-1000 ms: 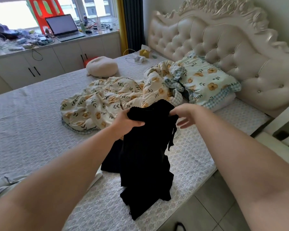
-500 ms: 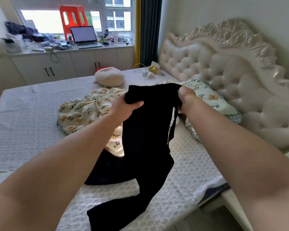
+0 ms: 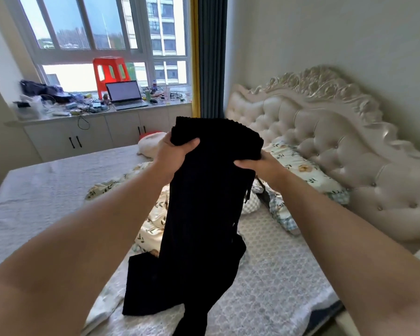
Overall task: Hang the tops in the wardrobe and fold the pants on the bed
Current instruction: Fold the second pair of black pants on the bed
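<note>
The pants (image 3: 204, 214) are gripped at the top edge, with the left hand (image 3: 172, 154) curled round one side and the right hand (image 3: 260, 166) round the other; below the grip they hang to the bed (image 3: 277, 275). Folding is judged barely begun; next they are to be laid flat

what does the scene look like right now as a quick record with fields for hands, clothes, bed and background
left hand: grips the top edge of the black pants, thumb in front
right hand: grips the same edge on the other side
black pants: held up by the top, hanging down, lower ends lying on the bed
bed: floral quilt bunched in the middle, pillow by the headboard
background: laptop and red stool on the counter under the window
</note>
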Motion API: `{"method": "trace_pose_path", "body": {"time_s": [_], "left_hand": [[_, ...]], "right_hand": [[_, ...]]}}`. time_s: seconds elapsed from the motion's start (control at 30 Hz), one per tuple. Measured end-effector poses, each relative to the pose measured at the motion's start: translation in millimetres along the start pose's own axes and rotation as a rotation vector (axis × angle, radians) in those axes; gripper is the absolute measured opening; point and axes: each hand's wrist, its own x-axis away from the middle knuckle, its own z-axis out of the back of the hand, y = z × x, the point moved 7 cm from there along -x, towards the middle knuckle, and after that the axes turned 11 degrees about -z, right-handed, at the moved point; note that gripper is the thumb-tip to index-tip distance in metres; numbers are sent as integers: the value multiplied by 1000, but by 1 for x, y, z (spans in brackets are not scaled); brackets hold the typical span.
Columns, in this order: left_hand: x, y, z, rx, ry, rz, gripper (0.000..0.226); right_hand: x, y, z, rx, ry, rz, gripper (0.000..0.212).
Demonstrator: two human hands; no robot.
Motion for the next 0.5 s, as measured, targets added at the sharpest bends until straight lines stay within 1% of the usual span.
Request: {"method": "trace_pose_path", "body": {"time_s": [0.07, 0.17, 0.23, 0.3, 0.33, 0.37, 0.4, 0.43, 0.5], "left_hand": [[-10, 19, 3, -47, -45, -42, 23], [-33, 65, 3, -100, -92, -146, 25], [-47, 104, 4, -102, -76, -228, 30], [-62, 146, 9, -85, -3, -331, 33], [-67, 164, 12, -51, 39, -363, 36], [-72, 175, 14, -2, 43, -371, 39], [-77, 179, 12, 46, 7, -350, 37], [-77, 175, 8, 71, -74, -293, 30], [-67, 143, -5, 33, -298, -105, 19]], "right_hand": [[-2, -21, 7, -176, 15, 40, 38], [-1, -76, 13, -291, -22, 126, 24], [4, -119, 17, -353, -24, 215, 22], [9, -159, 20, -438, 5, 299, 21], [11, -176, 21, -471, 22, 331, 19], [13, -189, 22, -487, 44, 358, 18], [15, -200, 22, -489, 66, 377, 18], [15, -205, 22, -483, 92, 387, 19], [12, -205, 25, -481, 154, 380, 21]]}}
